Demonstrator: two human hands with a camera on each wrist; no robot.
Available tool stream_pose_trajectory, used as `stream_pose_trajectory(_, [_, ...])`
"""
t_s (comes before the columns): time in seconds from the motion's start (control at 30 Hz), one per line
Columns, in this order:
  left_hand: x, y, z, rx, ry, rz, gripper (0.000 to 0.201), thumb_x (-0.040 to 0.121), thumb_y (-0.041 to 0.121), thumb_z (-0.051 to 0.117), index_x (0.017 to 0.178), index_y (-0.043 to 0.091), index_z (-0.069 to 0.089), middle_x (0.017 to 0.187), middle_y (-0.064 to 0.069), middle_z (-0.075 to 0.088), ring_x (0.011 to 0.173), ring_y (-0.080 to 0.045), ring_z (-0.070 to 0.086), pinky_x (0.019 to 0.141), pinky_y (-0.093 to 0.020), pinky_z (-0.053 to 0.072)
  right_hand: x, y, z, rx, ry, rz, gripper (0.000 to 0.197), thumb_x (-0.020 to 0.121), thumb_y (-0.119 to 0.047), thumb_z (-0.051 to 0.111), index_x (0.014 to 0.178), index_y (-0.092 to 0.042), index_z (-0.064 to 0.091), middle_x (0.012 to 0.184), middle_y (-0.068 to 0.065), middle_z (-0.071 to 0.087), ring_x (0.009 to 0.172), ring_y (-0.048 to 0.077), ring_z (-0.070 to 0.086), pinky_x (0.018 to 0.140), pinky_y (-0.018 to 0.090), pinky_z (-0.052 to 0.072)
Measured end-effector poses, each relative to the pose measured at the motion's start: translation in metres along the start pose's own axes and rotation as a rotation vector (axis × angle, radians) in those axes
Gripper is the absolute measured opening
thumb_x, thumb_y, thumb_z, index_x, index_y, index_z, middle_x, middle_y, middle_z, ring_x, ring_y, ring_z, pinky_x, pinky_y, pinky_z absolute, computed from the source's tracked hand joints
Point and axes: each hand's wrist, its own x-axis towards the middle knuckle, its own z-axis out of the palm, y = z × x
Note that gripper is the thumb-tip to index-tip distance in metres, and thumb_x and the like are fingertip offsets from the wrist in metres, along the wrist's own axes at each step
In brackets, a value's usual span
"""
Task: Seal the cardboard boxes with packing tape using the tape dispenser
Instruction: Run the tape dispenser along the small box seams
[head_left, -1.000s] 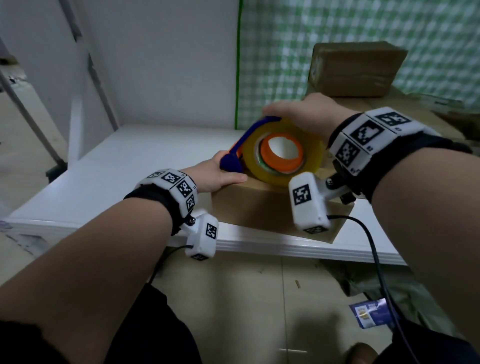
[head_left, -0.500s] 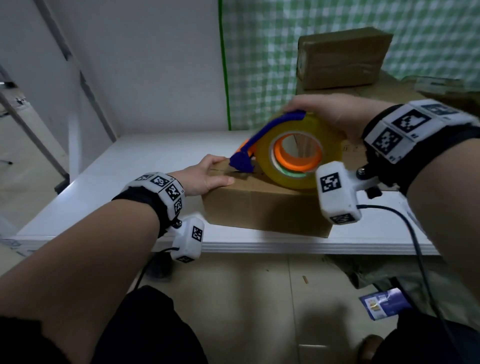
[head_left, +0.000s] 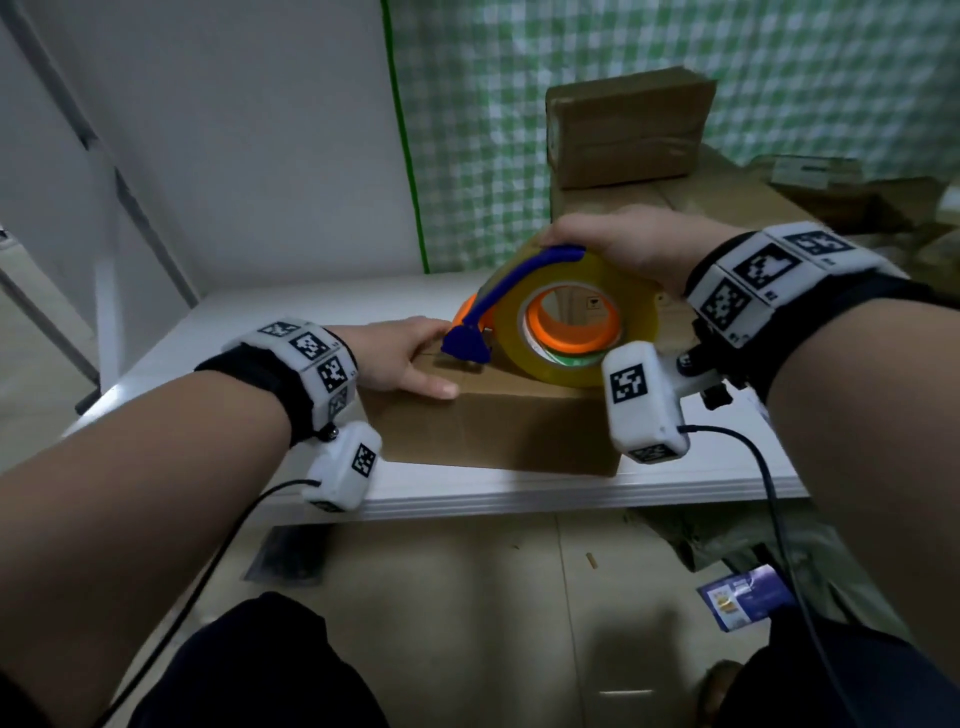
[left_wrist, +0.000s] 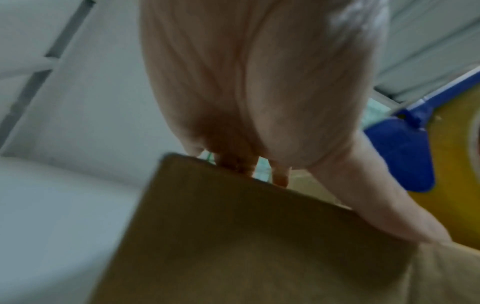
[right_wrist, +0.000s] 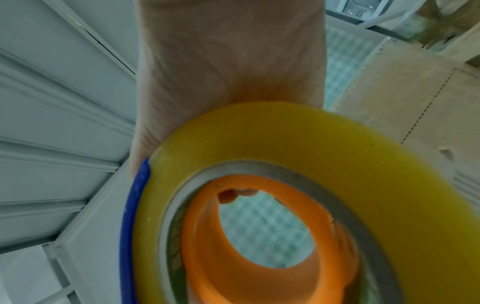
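I see a white table (head_left: 218, 332) running from the near edge back to a plain white wall (head_left: 249, 130), with a green checked sheet (head_left: 493, 130) hanging to the right of a green vertical strip. Below the near edge is a beige tiled floor (head_left: 457, 597) with a blue printed packet (head_left: 748, 597) lying on it at the right and a crumpled greenish sheet beside that.

The cardboard box (head_left: 493, 431) being sealed sits on the table at its near edge, roughly centre. My left hand (head_left: 400, 353) lies flat on the box's top left corner, fingers straight and close together, thumb along the near top edge; the left wrist view shows the palm (left_wrist: 254, 92) over that corner and fingertips meeting the far edge.

My right hand (head_left: 628, 244) is curled over the top of the tape dispenser (head_left: 566, 322), gripping it from above; in the right wrist view a fingertip shows through the orange core (right_wrist: 259, 236). The yellowish tape roll stands upright on the box top, its blue cutter nose (head_left: 465, 348) pointing left, touching or just above the cardboard right beside my left hand.

Far right, a second closed box (head_left: 628, 130) rests on a stack of flattened cardboard (head_left: 727, 197), with more clutter beyond it that I cannot make out. My right wrist camera (head_left: 644, 400) hangs in front of the box's right end.
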Motion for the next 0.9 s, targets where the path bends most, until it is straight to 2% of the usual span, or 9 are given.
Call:
stream_pose_trajectory(0.1, [0.011, 0.011, 0.005, 0.034, -0.002, 0.039, 0.086, 0.054, 0.069, 0.074, 0.124, 0.028, 0.047, 0.123, 0.004, 0.054, 0.113, -0.016, 0.053, 0.100, -0.038, 0.044, 0.002, 0.004, -0.002, 0.016, 0.007, -0.007, 0.077, 0.040, -0.068, 0.067, 0.096, -0.016, 0.073, 0.092, 0.008, 0.074, 0.089, 0.028, 0.070, 0.091, 0.047, 0.053])
stream_pose_trajectory(0.27, [0.018, 0.011, 0.006, 0.027, 0.038, 0.027, 0.065, 0.063, 0.040, 0.083, 0.116, 0.030, 0.048, 0.116, 0.009, 0.056, 0.107, -0.013, 0.051, 0.092, -0.028, 0.039, 0.002, 0.006, -0.003, 0.055, -0.007, -0.008, 0.056, 0.067, -0.058, 0.070, 0.102, -0.013, 0.071, 0.096, 0.010, 0.074, 0.091, 0.028, 0.070, 0.092, 0.046, 0.053])
stream_pose_trajectory(0.37, [0.020, 0.011, 0.005, 0.063, 0.070, 0.056, 0.061, 0.062, 0.039, 0.084, 0.111, 0.031, 0.049, 0.110, 0.010, 0.057, 0.104, -0.012, 0.051, 0.090, -0.027, 0.038, -0.002, 0.003, -0.002, 0.067, -0.042, 0.008, 0.052, 0.069, -0.057, 0.069, 0.101, -0.016, 0.072, 0.093, 0.008, 0.075, 0.091, 0.028, 0.071, 0.093, 0.046, 0.053])
stream_pose_trajectory(0.5, [0.016, 0.001, -0.005, 0.083, 0.023, 0.020, 0.060, 0.056, 0.042, 0.087, 0.104, 0.033, 0.052, 0.100, 0.014, 0.061, 0.100, -0.014, 0.055, 0.091, -0.029, 0.041, -0.006, -0.007, 0.007, 0.069, -0.103, 0.029, 0.039, 0.074, -0.054, 0.067, 0.086, -0.018, 0.072, 0.090, 0.009, 0.075, 0.083, 0.026, 0.070, 0.092, 0.046, 0.053])
stream_pose_trajectory(0.57, [0.012, -0.006, -0.008, 0.085, 0.007, -0.020, 0.060, 0.053, 0.044, 0.087, 0.100, 0.035, 0.052, 0.098, 0.014, 0.062, 0.099, -0.016, 0.057, 0.092, -0.032, 0.044, -0.006, -0.011, 0.014, 0.066, -0.120, 0.026, 0.045, 0.070, -0.057, 0.068, 0.089, -0.016, 0.073, 0.091, 0.011, 0.075, 0.081, 0.025, 0.070, 0.091, 0.047, 0.053])
stream_pose_trajectory(0.63, [0.011, -0.008, -0.008, 0.088, 0.009, -0.046, 0.061, 0.053, 0.042, 0.088, 0.103, 0.034, 0.053, 0.102, 0.011, 0.064, 0.101, -0.017, 0.058, 0.094, -0.034, 0.045, -0.004, -0.013, 0.017, 0.034, -0.116, -0.004, 0.058, 0.062, -0.063, 0.068, 0.095, -0.016, 0.074, 0.091, 0.008, 0.075, 0.088, 0.027, 0.071, 0.093, 0.047, 0.052])
stream_pose_trajectory(0.77, [0.010, -0.005, -0.009, 0.093, 0.026, -0.080, 0.068, 0.052, 0.042, 0.088, 0.111, 0.030, 0.055, 0.107, 0.005, 0.065, 0.102, -0.019, 0.059, 0.096, -0.037, 0.046, -0.004, -0.009, 0.013, 0.024, -0.116, -0.024, 0.059, 0.066, -0.066, 0.069, 0.100, -0.018, 0.074, 0.092, 0.004, 0.075, 0.089, 0.023, 0.071, 0.093, 0.042, 0.052])
stream_pose_trajectory(0.83, [0.010, -0.004, -0.010, 0.120, 0.027, -0.076, 0.074, 0.055, 0.041, 0.088, 0.119, 0.029, 0.053, 0.109, 0.003, 0.065, 0.103, -0.019, 0.059, 0.096, -0.037, 0.046, -0.007, -0.009, 0.004, -0.014, -0.095, -0.028, 0.061, 0.060, -0.068, 0.072, 0.096, -0.019, 0.075, 0.092, 0.004, 0.075, 0.089, 0.023, 0.071, 0.092, 0.042, 0.054])
stream_pose_trajectory(0.9, [0.010, -0.003, -0.010, 0.129, 0.012, -0.063, 0.079, 0.055, 0.042, 0.088, 0.123, 0.032, 0.049, 0.108, 0.003, 0.065, 0.100, -0.018, 0.060, 0.093, -0.038, 0.048, -0.012, -0.007, -0.012, -0.048, -0.043, -0.012, 0.049, 0.064, -0.063, 0.071, 0.084, -0.019, 0.075, 0.093, 0.006, 0.075, 0.088, 0.025, 0.070, 0.091, 0.043, 0.054])
